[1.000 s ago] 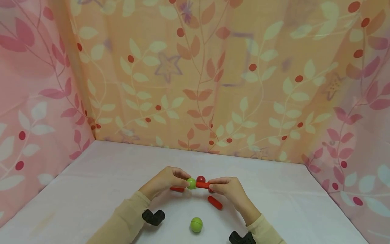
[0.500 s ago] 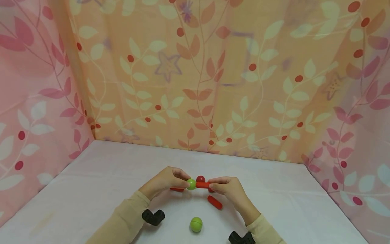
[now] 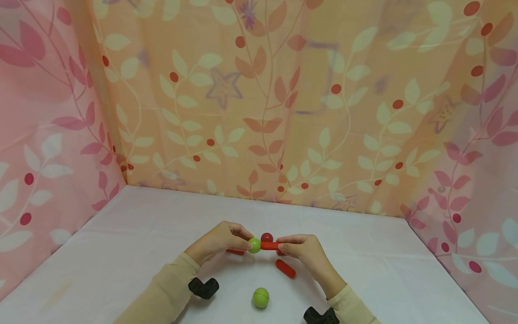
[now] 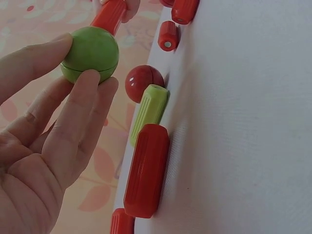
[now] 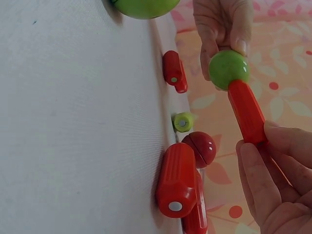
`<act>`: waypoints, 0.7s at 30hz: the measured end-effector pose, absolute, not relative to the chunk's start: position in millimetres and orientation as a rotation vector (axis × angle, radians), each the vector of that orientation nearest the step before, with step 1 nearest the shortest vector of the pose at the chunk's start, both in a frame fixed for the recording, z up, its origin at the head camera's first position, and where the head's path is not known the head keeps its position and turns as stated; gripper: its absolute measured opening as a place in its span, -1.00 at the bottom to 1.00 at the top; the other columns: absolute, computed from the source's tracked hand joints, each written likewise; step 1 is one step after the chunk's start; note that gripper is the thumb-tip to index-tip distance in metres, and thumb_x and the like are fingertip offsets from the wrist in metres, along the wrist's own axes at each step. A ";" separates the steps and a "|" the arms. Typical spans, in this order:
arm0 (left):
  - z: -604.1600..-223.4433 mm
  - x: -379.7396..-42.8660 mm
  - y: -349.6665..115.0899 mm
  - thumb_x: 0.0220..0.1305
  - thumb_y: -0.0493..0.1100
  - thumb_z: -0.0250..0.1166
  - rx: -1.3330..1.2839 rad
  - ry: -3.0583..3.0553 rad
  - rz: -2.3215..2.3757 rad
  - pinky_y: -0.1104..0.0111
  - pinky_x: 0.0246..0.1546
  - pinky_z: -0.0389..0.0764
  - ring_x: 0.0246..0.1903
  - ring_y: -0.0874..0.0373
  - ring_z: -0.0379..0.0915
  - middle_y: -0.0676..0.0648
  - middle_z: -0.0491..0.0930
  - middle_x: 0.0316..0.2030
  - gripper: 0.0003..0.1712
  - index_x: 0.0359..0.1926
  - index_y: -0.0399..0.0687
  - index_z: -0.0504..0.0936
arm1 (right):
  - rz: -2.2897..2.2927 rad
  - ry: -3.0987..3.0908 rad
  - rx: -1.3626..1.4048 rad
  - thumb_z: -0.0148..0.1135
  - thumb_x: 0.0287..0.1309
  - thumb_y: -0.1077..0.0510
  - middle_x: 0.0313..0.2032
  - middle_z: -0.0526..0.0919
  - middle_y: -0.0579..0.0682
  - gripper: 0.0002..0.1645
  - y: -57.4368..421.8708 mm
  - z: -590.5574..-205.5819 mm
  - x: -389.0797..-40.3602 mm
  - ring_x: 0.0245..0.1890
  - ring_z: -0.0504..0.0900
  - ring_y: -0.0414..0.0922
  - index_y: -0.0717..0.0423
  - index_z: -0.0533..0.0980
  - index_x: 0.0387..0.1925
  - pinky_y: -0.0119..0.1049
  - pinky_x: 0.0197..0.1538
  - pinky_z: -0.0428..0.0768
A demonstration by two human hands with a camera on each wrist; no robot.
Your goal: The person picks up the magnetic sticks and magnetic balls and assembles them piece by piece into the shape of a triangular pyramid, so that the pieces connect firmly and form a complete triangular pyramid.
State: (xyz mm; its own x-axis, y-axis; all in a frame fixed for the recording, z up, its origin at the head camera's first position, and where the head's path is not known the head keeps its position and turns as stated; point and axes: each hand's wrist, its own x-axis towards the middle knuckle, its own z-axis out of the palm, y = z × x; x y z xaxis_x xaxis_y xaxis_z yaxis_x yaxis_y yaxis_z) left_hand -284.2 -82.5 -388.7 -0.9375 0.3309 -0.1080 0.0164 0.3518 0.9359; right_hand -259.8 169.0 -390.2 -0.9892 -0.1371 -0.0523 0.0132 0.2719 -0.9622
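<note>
Close over the white table, my left hand (image 3: 220, 241) pinches a green ball (image 3: 254, 245) between thumb and fingertips. Opposite it, my right hand (image 3: 306, 253) grips one end of a red ridged rod (image 3: 269, 246). The rod's other end meets the ball's side, as the right wrist view shows, so both hands hold one ball-and-rod piece. Behind this piece lies a red ball (image 3: 266, 237). Beside that ball, in the left wrist view, are a short light-green rod (image 4: 150, 109) and a larger red rod (image 4: 147, 170). Fingers hide the rod's held end.
A second green ball (image 3: 261, 298) sits on the white tablecloth (image 3: 133, 216) near the front. One loose red rod (image 3: 285, 268) lies below the right hand; another red rod (image 3: 235, 252) is partly behind the left hand. Flower-patterned curtains (image 3: 259, 135) enclose the back and sides.
</note>
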 end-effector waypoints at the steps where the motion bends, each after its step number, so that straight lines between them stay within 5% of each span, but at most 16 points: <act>1: -388.8 -284.3 -82.6 0.04 -0.16 0.52 0.312 2.339 1.614 0.37 -0.13 0.60 -0.17 0.15 0.55 0.00 0.72 -0.19 -0.70 -0.15 -0.10 0.75 | -1.821 2.402 -0.116 0.36 0.19 0.20 -0.14 0.76 0.20 -0.69 169.0 -390.4 -259.9 -0.17 0.78 0.07 0.33 0.68 -0.09 -0.19 0.02 0.69; 21: -388.6 -285.2 -82.7 0.02 -0.18 0.51 0.376 2.319 1.594 0.41 -0.17 0.55 -0.19 0.16 0.54 0.03 0.74 -0.24 -0.71 -0.17 -0.11 0.77 | -1.831 2.397 -0.156 0.35 0.19 0.19 -0.19 0.78 0.17 -0.65 170.5 -390.2 -259.8 -0.18 0.78 0.05 0.35 0.66 -0.06 -0.17 0.04 0.68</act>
State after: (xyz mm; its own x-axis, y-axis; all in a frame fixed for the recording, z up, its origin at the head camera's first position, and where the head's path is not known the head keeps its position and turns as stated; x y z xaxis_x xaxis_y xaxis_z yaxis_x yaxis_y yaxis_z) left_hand -285.2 -82.7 -388.6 -0.9202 0.3790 -0.0980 0.0441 0.3492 0.9360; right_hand -259.8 170.5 -390.2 -0.9874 -0.1549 -0.0335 -0.0084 0.2623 -0.9649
